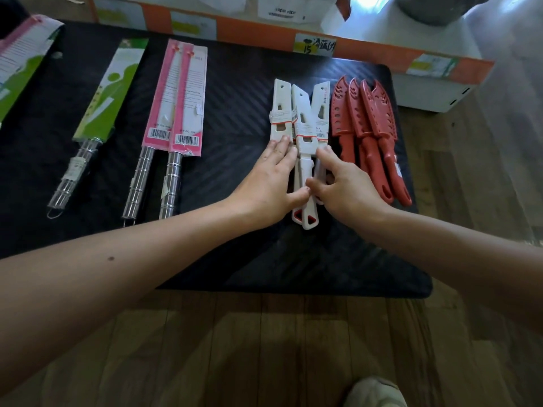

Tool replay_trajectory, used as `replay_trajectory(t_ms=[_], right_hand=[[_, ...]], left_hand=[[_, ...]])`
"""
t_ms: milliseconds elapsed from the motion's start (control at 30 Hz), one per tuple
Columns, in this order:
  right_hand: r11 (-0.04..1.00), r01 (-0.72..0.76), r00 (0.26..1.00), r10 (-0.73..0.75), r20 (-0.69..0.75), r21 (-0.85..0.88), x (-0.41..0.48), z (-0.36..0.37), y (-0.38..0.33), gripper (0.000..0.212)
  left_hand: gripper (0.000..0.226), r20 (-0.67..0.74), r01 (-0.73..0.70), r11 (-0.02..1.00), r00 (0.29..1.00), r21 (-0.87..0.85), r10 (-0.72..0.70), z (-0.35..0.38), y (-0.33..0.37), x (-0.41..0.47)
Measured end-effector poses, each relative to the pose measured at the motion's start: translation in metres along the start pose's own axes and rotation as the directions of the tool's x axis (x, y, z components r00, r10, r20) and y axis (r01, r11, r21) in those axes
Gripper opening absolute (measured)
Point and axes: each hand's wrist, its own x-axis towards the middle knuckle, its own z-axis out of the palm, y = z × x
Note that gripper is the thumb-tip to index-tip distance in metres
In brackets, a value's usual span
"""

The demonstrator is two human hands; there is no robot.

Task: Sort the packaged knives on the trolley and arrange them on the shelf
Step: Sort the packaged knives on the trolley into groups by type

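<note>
Three white sheathed knives point(302, 118) lie fanned together on the black trolley top point(235, 92). My left hand point(271, 183) rests flat on the left side of their handles, fingers straight. My right hand point(342, 183) presses against their right side, fingers partly curled at the handles. Just right of them lie three red sheathed knives point(364, 118). Further left are two knives in pink sleeves point(179, 98) with steel handles, then one in a green sleeve point(108, 89).
Another green and pink package point(20, 60) lies at the far left. An orange-edged shelf point(264, 36) with price labels runs behind the trolley. Wooden floor point(235, 348) lies below, and a shoe point(376, 392) shows at the bottom.
</note>
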Motion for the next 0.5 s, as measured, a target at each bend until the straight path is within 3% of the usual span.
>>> replay_trajectory(t_ms=[500], right_hand=[[0.987, 0.133, 0.99, -0.137, 0.033, 0.091, 0.008, 0.034, -0.023, 0.057]], left_hand=[[0.077, -0.079, 0.027, 0.999, 0.996, -0.032, -0.029, -0.025, -0.042, -0.023]])
